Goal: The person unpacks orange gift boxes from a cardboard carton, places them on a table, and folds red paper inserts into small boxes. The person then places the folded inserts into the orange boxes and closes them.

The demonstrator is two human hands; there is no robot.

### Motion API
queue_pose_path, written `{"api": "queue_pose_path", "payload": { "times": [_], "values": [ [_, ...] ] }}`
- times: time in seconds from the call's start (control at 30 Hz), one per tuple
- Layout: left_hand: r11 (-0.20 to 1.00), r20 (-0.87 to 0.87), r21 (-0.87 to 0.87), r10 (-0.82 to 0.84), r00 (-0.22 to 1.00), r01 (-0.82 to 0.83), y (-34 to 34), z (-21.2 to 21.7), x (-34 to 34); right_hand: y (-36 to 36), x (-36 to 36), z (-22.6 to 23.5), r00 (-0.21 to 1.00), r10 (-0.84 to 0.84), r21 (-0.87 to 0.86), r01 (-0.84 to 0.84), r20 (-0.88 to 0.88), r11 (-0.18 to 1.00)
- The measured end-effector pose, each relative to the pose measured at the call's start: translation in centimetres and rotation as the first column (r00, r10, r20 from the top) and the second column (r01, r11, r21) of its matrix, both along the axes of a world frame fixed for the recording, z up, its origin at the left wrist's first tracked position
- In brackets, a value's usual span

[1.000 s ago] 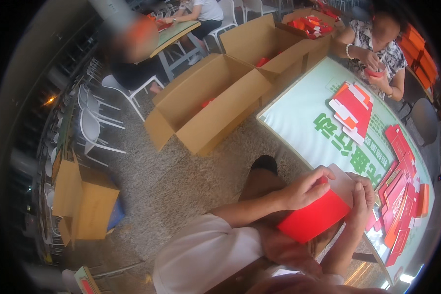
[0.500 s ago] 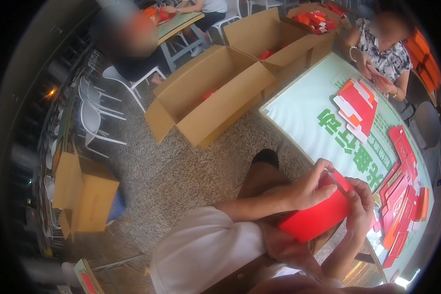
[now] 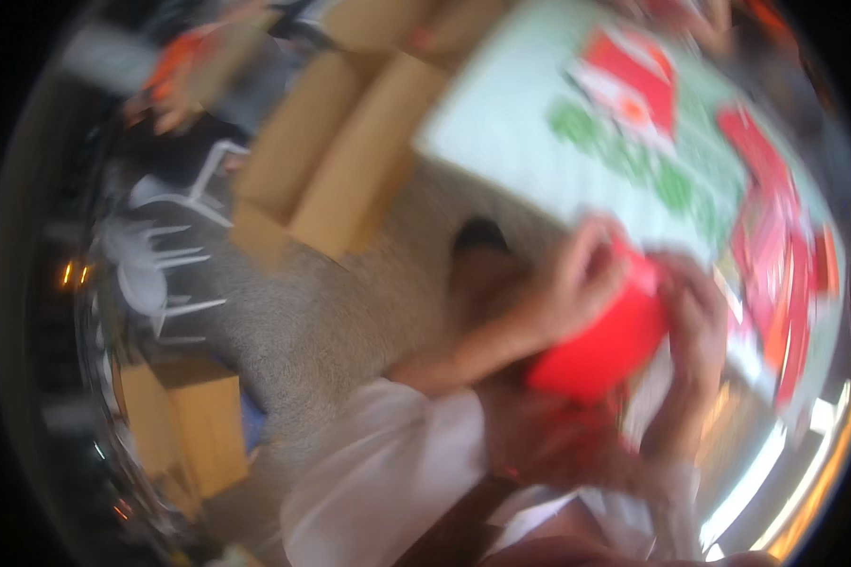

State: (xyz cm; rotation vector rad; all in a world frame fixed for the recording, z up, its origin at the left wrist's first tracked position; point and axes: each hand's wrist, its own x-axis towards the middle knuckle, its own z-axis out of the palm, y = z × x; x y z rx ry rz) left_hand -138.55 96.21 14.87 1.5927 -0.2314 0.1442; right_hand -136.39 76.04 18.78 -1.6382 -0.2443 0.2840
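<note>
Both my hands hold a bright red paper carton (image 3: 600,345) over my lap, beside the near edge of the table. My left hand (image 3: 581,283) grips its upper left side, fingers bent at the top edge. On the opposite edge is my right hand (image 3: 695,302), with its fingers curled around the carton. Motion smears the picture, so fine finger detail at the top is lost. Beyond my hands, a stack of red and white flat cartons (image 3: 648,80) lies on the table, and a longer heap of red cartons (image 3: 771,250) spreads along its right part.
The pale table (image 3: 492,113) with green lettering fills the upper right. Large open cardboard boxes (image 3: 350,161) stand left of it. A smaller cardboard box (image 3: 208,425) is at lower left, below a white chair (image 3: 147,269). Other people are at upper left and upper right.
The whole view has shifted and blurred; the table and large boxes now appear higher and farther left. Both hands keep hold of the red carton. The person at upper left shows differently.
</note>
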Motion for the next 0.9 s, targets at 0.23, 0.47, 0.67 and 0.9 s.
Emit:
{"api": "queue_pose_path", "payload": {
  "times": [0.23,0.47,0.67,0.9],
  "values": [
    [0.954,0.114,-0.227,-0.175,0.978,0.197,-0.2,2.0,-0.9,1.1,-2.2,5.4,0.981,-0.128,0.185,0.154,-0.146,0.971],
    [0.951,0.039,-0.275,-0.137,0.990,0.143,0.4,2.4,-0.1,2.7,-0.6,6.1,0.934,-0.186,0.167,0.245,-0.305,0.955],
    [0.930,-0.147,-0.354,-0.158,0.976,0.098,1.3,5.5,0.5,3.8,0.6,7.6,0.917,-0.188,0.124,0.245,-0.352,0.962],
    [0.933,-0.130,-0.337,-0.179,0.975,0.126,1.9,5.3,0.8,2.7,0.9,7.4,0.924,-0.086,0.192,0.167,-0.374,0.967]
  ]
}}
